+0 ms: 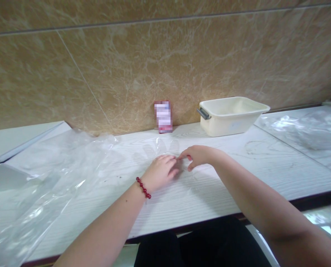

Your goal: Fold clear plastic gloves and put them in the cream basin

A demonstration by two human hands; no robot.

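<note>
Two bare hands are meeting at the fingertips over a clear plastic piece (158,144), which is lying mid-table, nearer the wall than the edge. The left hand (163,167) is curling loosely; whether it is pinching anything, I cannot tell. The right hand (199,155) is arching, its thumb parting from its fingers, seemingly gripping nothing. Both are probably crowding close because such thin material is needing steadying. The plastic is looking colourless and glinting, its outline fading into the white wood-grain table (165,218).
</note>
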